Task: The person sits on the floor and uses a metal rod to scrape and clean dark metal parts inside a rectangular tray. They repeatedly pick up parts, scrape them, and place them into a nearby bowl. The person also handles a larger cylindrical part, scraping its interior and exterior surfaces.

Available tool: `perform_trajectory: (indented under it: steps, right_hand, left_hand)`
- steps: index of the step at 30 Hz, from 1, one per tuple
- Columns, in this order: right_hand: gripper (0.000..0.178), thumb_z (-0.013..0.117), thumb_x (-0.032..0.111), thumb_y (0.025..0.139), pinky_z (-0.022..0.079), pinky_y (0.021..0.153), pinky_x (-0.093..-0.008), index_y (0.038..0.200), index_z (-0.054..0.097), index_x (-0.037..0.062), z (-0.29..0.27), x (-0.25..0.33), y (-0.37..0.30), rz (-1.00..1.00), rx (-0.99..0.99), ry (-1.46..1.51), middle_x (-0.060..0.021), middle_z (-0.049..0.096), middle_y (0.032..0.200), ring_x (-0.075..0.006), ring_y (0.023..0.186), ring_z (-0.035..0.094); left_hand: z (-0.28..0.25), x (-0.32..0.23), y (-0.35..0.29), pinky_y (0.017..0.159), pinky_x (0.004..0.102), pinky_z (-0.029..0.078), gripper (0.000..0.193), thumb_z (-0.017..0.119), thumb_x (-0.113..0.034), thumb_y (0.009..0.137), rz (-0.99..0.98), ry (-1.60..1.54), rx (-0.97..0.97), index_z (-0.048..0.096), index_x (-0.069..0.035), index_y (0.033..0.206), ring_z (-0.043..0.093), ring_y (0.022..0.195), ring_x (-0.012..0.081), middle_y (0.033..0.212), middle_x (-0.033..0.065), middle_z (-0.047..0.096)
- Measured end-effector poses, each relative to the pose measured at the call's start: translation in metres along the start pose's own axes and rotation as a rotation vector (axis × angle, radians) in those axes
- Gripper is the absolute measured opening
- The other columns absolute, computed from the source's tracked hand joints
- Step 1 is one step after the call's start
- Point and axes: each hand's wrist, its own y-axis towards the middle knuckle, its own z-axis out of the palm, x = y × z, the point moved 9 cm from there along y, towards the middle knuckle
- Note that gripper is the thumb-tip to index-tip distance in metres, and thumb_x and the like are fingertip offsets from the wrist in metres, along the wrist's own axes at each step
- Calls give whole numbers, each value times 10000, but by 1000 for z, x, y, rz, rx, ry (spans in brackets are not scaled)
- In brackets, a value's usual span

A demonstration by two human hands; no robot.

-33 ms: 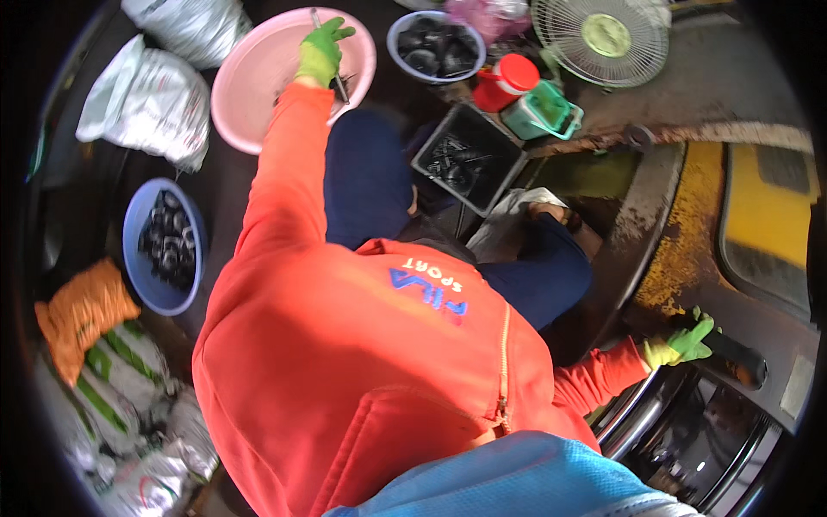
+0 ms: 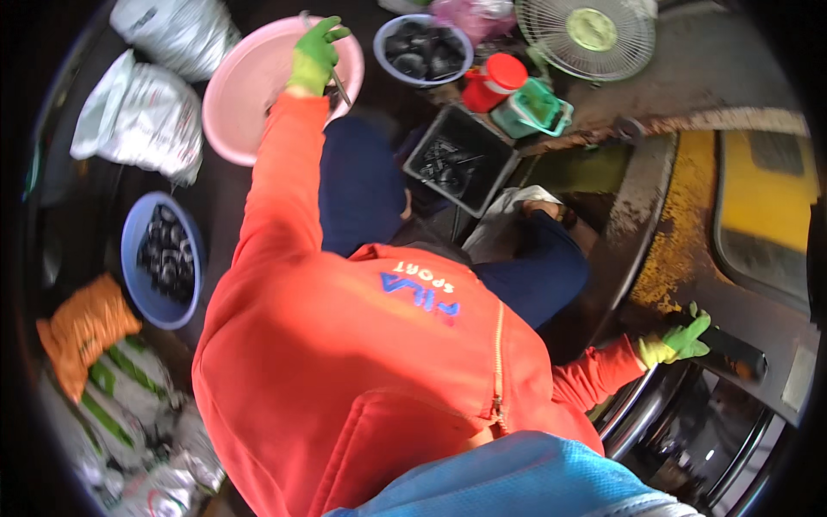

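My left hand (image 2: 316, 55), in a green and yellow glove, is over a wide pink basin (image 2: 226, 108). It closes around a thin metal rod-like tool (image 2: 341, 90), whose ends stick out on both sides of the glove; its exact kind is unclear. Small dark bits lie in the basin beside the wrist. Far to the right, my right hand (image 2: 679, 338), gloved alike, rests against a worn yellow and dark machine (image 2: 668, 271), next to a black handle-like part (image 2: 736, 355). Its visible fingers are spread, and I see nothing held in them.
Shiny black rounded pieces fill a blue basin (image 2: 129, 258) at left and a pale blue bowl (image 2: 379, 50) ahead. A dark square bin (image 2: 487, 159) stands before my legs, near a red jug (image 2: 503, 76), green basket (image 2: 517, 121) and fan (image 2: 594, 34). Sacks (image 2: 142, 116) lie at left.
The view has shifted slightly, so the blue basin at left sits lower and the fan further left. Both hands keep nearly the same place, the left still over the pink basin.
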Motion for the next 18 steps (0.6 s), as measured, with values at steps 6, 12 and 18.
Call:
perform_trajectory:
  steps: [6,12,18]
  right_hand:
    - [509,604,31,819,442,880,-372,1266,365,-23,-33,97,-64,-849,-396,-441,-175,427,1188,-255,986,491]
    - [440,603,42,849,414,978,-417,1260,456,-23,-2,99,-46,-708,-126,-437,-189,534,1204,-307,1109,519]
    - [232,530,59,923,502,848,-359,1127,563,-46,-68,117,-25,-939,-376,-489,-180,616,1084,-283,943,616]
  left_hand:
    - [163,25,-65,410,181,336,296,551,-302,951,-597,-843,160,600,-54,1105,422,492,66,764,15,562]
    - [232,148,-212,581,282,447,163,556,-277,930,-966,-869,134,597,-121,953,541,669,129,814,-4,589]
    - [227,217,-269,727,387,475,201,566,-226,920,-1231,-817,385,604,-55,1020,583,741,233,864,73,616]
